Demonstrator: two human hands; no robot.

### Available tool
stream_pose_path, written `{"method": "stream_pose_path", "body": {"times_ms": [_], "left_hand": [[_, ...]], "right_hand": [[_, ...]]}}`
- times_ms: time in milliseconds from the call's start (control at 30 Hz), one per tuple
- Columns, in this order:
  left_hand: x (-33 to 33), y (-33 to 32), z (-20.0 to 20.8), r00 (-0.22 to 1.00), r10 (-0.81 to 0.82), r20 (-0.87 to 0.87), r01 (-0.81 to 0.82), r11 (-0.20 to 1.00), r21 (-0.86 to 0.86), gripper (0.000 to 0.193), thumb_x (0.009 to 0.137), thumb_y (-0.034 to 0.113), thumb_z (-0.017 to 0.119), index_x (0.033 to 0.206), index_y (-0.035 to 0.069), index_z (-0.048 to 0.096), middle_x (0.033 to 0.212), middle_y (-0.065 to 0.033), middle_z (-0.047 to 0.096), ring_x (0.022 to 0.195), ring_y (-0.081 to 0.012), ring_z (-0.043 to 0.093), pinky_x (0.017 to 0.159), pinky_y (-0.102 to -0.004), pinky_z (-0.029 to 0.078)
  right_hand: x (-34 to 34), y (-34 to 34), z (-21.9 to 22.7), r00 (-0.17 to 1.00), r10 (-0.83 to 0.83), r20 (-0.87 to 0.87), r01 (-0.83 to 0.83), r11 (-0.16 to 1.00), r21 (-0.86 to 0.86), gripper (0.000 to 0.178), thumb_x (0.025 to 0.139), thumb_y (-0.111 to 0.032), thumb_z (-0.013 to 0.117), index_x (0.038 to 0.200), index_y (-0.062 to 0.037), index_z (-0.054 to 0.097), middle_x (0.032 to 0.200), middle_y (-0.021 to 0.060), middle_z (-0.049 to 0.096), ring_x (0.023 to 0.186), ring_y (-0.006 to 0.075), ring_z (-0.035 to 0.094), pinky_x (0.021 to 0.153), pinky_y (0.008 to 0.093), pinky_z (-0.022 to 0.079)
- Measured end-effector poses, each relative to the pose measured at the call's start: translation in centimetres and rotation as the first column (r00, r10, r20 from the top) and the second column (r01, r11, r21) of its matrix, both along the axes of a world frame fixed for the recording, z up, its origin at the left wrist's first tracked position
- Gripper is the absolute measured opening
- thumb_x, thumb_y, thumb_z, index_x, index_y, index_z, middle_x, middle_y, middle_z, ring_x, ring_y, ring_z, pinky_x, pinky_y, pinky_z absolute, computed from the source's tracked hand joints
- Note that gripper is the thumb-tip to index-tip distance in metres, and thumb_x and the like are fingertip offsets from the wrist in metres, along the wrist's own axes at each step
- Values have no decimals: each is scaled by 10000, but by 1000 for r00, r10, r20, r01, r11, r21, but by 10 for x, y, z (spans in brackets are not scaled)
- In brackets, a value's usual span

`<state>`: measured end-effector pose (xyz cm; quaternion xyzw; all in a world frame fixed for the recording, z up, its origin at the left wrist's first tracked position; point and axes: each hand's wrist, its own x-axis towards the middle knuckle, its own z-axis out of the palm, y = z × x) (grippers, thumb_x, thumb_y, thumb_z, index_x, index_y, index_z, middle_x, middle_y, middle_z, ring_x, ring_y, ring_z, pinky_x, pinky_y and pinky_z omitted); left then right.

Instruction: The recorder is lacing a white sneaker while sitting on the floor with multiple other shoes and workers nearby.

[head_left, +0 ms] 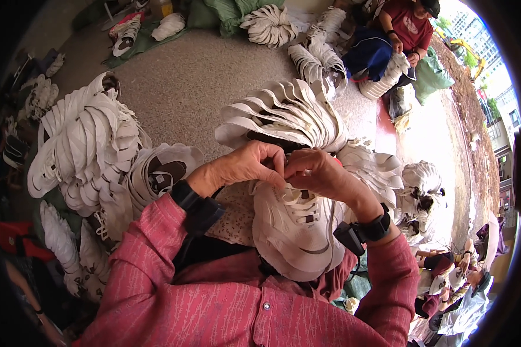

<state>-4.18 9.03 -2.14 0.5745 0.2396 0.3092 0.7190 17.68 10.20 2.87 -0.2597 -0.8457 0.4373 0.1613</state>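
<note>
A white shoe upper [295,231] lies across my lap on a stack of similar pieces, toe toward me. White shoelace [300,203] crosses its opening and runs up to my fingers. My left hand [246,166] is closed in a pinch at the top of the lacing, thumb against forefinger. My right hand [323,175] is pinched there too, its fingertips almost meeting the left ones. Both appear to grip the shoelace, though its ends are hidden behind the fingers. Just beyond my hands stands a fanned bundle of white uppers [286,115].
Tall piles of uppers stand at left [87,133] and right [367,168]. Further bundles [269,26] and green sacks [231,13] lie on the far floor [173,87]. A seated co-worker [408,29] handles uppers at far right; other people sit at lower right.
</note>
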Motion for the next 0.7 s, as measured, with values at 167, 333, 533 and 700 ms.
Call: {"method": "stream_pose_path", "body": {"times_ms": [167,333,533,700], "left_hand": [[-4,-2,6,999,-28,-36,28,999,-19,144,802,121,779,826,59,652,851,33,610,828,-64,556,770,-221,447],[-11,-6,19,999,-50,16,52,986,-156,212,893,256,689,868,48,658,891,42,579,875,-64,532,819,-239,431],[-5,-12,31,979,-12,-201,49,982,182,226,877,269,703,924,48,699,935,16,570,895,-81,529,816,-243,422],[10,-17,32,912,166,-376,30,886,462,193,819,209,766,937,66,716,925,-15,542,886,-127,516,802,-265,429]], "right_hand": [[-2,-4,4,999,41,-15,-40,996,77,98,757,-13,686,853,-13,666,777,83,615,716,202,610,637,319,478],[-1,-8,1,1000,9,-7,-9,999,-47,67,757,-11,677,811,-14,638,785,81,620,748,248,626,656,359,485],[21,12,24,907,-240,347,-147,591,793,86,705,-81,671,664,-137,619,722,7,554,824,196,601,797,360,419],[35,16,32,919,-342,195,300,930,213,46,845,-82,636,827,-49,664,851,96,643,791,229,648,733,363,502]]}}
